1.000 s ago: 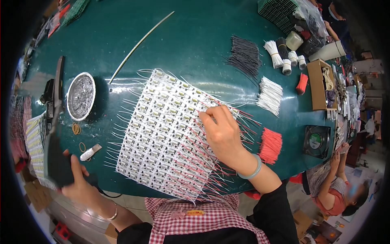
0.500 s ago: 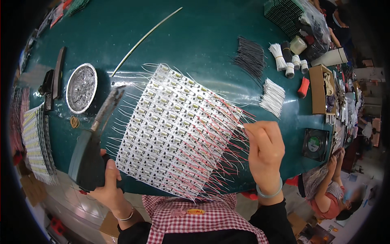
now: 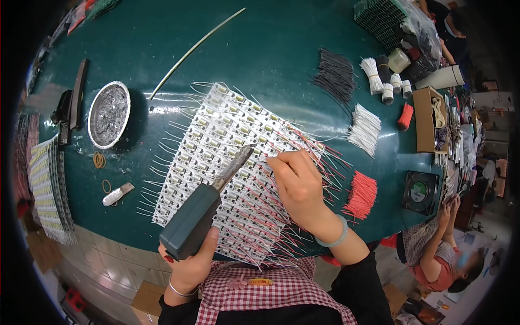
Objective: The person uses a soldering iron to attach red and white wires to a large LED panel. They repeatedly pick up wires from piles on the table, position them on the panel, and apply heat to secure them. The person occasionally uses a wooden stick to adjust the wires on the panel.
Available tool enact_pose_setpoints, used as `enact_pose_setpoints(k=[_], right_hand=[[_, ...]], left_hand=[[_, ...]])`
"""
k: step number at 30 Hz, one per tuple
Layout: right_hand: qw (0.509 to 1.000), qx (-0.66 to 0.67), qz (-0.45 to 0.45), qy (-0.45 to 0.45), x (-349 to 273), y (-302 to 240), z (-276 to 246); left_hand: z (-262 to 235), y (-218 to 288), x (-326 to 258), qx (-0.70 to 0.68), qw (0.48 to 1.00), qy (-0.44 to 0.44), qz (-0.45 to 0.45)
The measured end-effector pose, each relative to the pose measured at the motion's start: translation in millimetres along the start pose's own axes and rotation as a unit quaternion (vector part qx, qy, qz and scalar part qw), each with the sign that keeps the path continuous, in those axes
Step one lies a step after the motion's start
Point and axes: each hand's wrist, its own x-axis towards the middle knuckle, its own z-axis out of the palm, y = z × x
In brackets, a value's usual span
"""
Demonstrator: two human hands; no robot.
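A sheet of white LED circuit boards (image 3: 187,176) lies tilted on the green table in front of me, with thin white wires along its left edge and red and white wires on its right part. My left hand (image 3: 189,268) is closed round the dark handle of a soldering gun (image 3: 189,219). The gun's grey metal tip reaches over the middle of the sheet, close to my right fingertips. My right hand (image 3: 299,187) is closed in a pinch just above the boards, on what seems a thin wire; its end is mostly hidden by the fingers.
Bundles of black wires (image 3: 334,78), white wires (image 3: 364,129) and red wires (image 3: 361,195) lie at right. A round silvery dish (image 3: 109,115) and stacked boards (image 3: 46,189) are at left. A cardboard box (image 3: 425,122) and black fan (image 3: 421,192) line the right edge.
The soldering gun has swung right from the table's left side onto the sheet. My right hand has moved left from the sheet's right edge, uncovering the red wires.
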Motion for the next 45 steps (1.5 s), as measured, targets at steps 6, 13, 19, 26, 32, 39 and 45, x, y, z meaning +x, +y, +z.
enact_pose_setpoints(k=[6, 13, 19, 26, 32, 39, 45], right_hand=[[1.000, -0.008, 0.005, -0.004, -0.7, -1.2, 2.7], [1.000, -0.017, 0.006, -0.006, -0.9, -1.2, 3.9], [1.000, -0.017, 0.009, -0.014, -1.6, -1.1, 3.7], [1.000, -0.023, 0.011, -0.017, -1.2, -2.2, 3.8], [1.000, -0.025, 0.012, -0.013, -1.6, -2.4, 3.3], [0.999, -0.032, 0.010, -0.008, -0.6, -3.1, 4.0], [0.998, -0.066, 0.012, -0.004, -1.0, -4.6, -5.0]], left_hand=[[3.5, 1.1, 4.3, 0.061, 0.993, -0.044, 0.092], [4.1, -5.1, 10.1, 0.079, 0.984, -0.077, 0.140], [5.9, -4.9, 11.7, 0.084, 0.982, -0.085, 0.149], [5.7, -0.3, 12.6, 0.125, 0.974, -0.092, 0.165], [0.9, -2.0, 10.2, 0.140, 0.972, -0.083, 0.167], [-0.9, -6.0, 1.4, 0.080, 0.990, -0.026, 0.109], [-1.0, -6.8, 0.5, 0.089, 0.986, -0.017, 0.142]])
